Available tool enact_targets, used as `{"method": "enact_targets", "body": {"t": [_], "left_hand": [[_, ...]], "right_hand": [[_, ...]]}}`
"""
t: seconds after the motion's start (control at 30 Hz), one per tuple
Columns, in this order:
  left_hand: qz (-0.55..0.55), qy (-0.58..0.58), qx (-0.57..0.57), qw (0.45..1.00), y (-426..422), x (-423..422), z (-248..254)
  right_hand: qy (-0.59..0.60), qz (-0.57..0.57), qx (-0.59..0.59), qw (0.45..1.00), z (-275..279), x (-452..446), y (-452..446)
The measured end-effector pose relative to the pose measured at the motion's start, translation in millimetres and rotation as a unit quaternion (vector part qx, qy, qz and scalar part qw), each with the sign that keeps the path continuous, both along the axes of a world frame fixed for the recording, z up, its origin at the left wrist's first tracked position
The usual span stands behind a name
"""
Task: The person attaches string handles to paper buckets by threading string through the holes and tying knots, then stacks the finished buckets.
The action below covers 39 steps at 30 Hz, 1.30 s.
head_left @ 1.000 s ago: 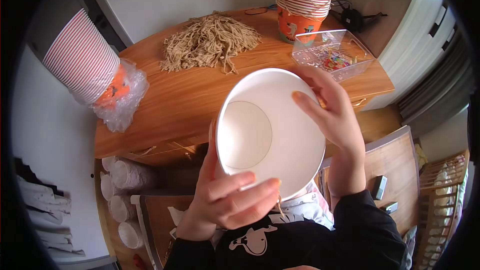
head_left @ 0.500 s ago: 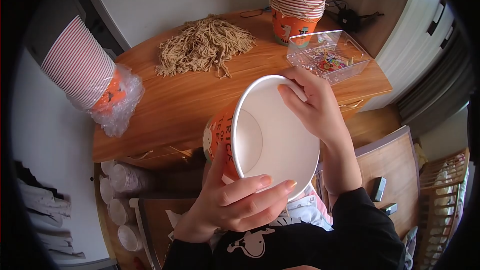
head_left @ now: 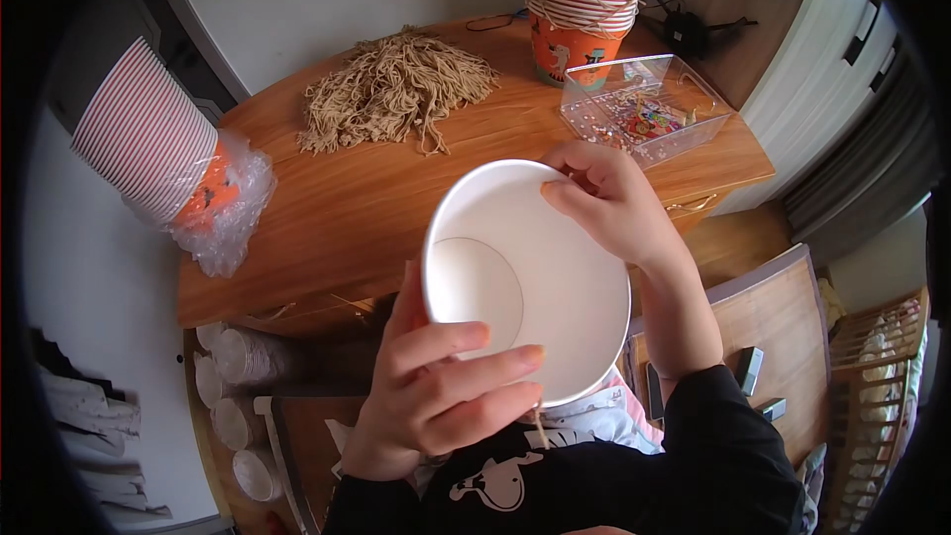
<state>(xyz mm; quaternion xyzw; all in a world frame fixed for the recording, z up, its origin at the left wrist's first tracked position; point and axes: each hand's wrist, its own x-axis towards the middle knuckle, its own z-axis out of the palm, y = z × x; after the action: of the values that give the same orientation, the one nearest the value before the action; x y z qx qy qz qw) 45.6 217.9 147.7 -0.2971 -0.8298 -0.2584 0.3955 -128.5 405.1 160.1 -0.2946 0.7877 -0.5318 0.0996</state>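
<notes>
A paper bucket [head_left: 580, 287] with a white inside is tilted so its mouth faces the camera. My left hand [head_left: 451, 386] grips its lower left rim, fingers over the edge. At the upper right rim my right hand [head_left: 609, 203] pinches the edge, thumb inside and the other fingers partly hidden behind. A short piece of cord [head_left: 540, 428] hangs below the bucket's lower rim. Beyond lies a heap of tan cords [head_left: 396, 89] on the wooden table [head_left: 347, 198]. A clear divided box [head_left: 644, 114] at the right holds small colourful pieces.
Orange buckets with cords [head_left: 580, 25] stand stacked at the back right. A tilted bucket stack [head_left: 149, 134] in plastic wrap sits at the left edge. White stacks [head_left: 243, 357] stand on the floor below left. A wooden board [head_left: 763, 337] and crib [head_left: 877, 376] are at the right.
The bucket turned sideways, showing its printed outside, then swung back with its mouth toward the camera. Both hands stayed on its rim and are slightly lower now.
</notes>
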Motion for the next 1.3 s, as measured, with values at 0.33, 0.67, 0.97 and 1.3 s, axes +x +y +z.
{"method": "enact_targets", "body": {"t": [0.33,0.67,0.97,1.3], "left_hand": [[-0.019,0.013,0.13,0.991,-29,11,-6],[-0.032,0.033,0.158,0.986,-36,10,-14],[-0.073,-0.005,0.162,0.984,-38,10,-12],[-0.042,-0.051,0.094,0.993,-32,21,0]], "right_hand": [[-0.193,0.162,-0.301,0.92,-29,-14,3],[-0.162,0.246,-0.275,0.915,-33,-29,-3],[-0.153,0.254,-0.269,0.916,-33,-22,-7],[-0.229,0.197,-0.212,0.93,-14,-3,1]]}}
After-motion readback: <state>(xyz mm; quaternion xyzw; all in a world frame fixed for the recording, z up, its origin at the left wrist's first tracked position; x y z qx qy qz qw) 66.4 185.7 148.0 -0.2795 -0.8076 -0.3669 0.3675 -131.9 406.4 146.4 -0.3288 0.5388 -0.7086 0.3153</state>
